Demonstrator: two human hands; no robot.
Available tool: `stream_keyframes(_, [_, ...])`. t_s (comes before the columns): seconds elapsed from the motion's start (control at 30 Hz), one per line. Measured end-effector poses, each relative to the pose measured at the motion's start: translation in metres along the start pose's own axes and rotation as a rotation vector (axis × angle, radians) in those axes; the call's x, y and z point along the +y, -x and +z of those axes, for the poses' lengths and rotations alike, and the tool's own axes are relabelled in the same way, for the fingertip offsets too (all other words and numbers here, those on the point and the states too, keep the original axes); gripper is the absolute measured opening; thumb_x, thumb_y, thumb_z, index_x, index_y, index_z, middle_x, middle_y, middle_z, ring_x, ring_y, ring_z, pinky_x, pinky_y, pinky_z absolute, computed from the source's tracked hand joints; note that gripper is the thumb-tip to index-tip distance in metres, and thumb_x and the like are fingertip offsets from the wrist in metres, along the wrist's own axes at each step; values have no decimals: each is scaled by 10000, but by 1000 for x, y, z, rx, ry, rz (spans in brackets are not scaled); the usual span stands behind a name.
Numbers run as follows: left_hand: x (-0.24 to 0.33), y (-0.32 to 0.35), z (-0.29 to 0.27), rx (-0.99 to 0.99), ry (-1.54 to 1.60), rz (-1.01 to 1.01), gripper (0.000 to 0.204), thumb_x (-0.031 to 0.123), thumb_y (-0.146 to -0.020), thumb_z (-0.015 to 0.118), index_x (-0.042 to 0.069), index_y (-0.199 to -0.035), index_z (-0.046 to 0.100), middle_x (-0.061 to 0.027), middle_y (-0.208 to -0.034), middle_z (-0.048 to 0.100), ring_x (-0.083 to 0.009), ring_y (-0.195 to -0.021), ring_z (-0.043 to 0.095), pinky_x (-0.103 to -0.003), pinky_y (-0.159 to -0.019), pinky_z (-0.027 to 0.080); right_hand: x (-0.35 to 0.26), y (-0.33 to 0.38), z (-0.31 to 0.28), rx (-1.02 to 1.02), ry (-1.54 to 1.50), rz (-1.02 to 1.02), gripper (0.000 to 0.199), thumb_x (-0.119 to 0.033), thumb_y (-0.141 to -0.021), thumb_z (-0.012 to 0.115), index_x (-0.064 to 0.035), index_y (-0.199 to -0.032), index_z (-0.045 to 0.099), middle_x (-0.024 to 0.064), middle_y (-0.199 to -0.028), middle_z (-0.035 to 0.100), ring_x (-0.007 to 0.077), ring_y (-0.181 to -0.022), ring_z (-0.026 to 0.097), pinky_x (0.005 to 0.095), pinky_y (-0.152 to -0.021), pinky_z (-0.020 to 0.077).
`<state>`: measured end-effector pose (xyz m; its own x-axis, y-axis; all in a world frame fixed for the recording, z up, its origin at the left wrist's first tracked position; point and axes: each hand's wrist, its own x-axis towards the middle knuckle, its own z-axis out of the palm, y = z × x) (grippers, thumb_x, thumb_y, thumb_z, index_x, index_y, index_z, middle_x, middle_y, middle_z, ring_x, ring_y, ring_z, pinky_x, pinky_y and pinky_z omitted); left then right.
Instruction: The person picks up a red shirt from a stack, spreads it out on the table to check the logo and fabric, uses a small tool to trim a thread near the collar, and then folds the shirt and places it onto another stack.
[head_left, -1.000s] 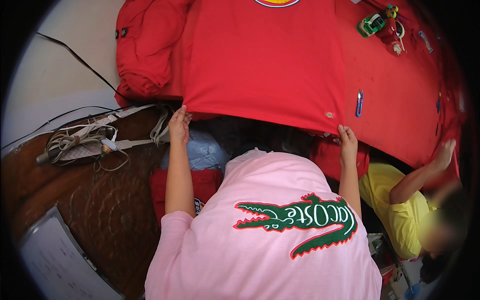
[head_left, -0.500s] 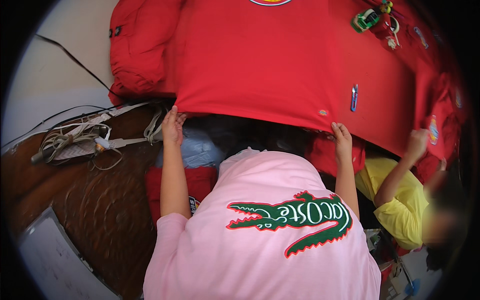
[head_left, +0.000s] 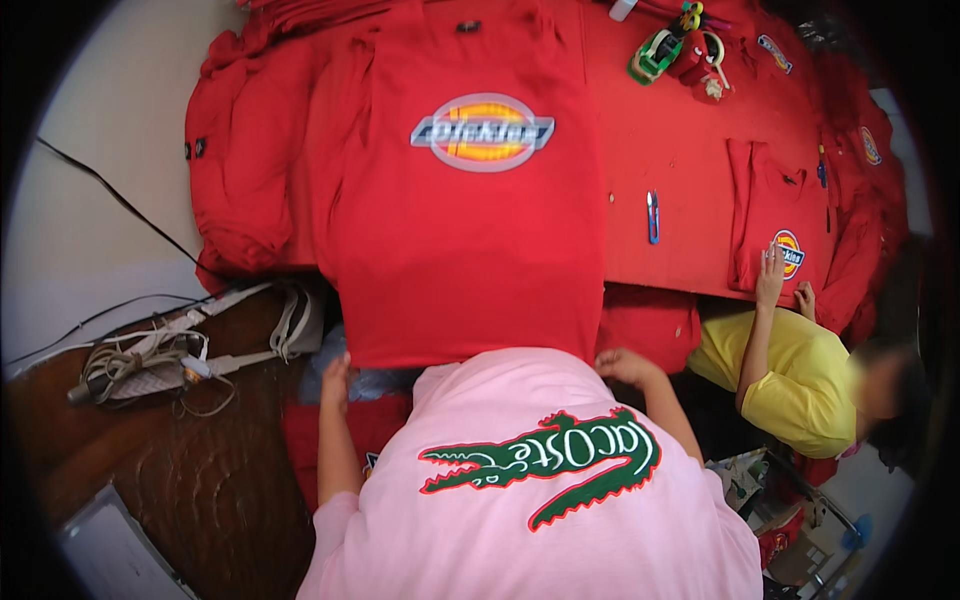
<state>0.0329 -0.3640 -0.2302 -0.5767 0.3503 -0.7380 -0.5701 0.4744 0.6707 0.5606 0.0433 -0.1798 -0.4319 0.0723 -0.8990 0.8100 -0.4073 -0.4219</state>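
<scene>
Shirt point(head_left: 465, 260), red | left hand point(head_left: 337, 381): holds left corner | right hand point(head_left: 629, 369): holds right

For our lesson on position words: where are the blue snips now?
In the head view, the blue snips lie on the red tabletop, right of the large red shirt.

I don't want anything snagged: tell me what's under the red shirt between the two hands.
On the right, the table runs out from under the shirt; a plastic bag shows below it, by the left hand. Anything else beneath is covered.
</scene>
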Motion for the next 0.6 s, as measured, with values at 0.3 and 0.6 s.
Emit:
stream_keyframes(0.3, [135, -25, 72, 219, -374, 531, 209, 212, -1001, 710, 13, -946, 680, -4, -773, 626, -86, -712, 570, -257, -685, 482, -164, 31, -44, 318, -217, -414, 223, -234, -946, 758, -24, -872, 743, 19, -809, 711, 104, -750, 630, 271, -727, 504])
stream_keyframes(0.6, [336, -85, 289, 83, -815, 1316, 411, 288, -821, 832, 39, -1134, 737, -115, -1139, 646, -301, -1095, 603, -429, -988, 460, -410, -49, -91, 500, -587, -729, 330, -264, -1001, 677, 7, -1187, 692, 134, -1133, 739, 179, -867, 723, 281, -632, 492])
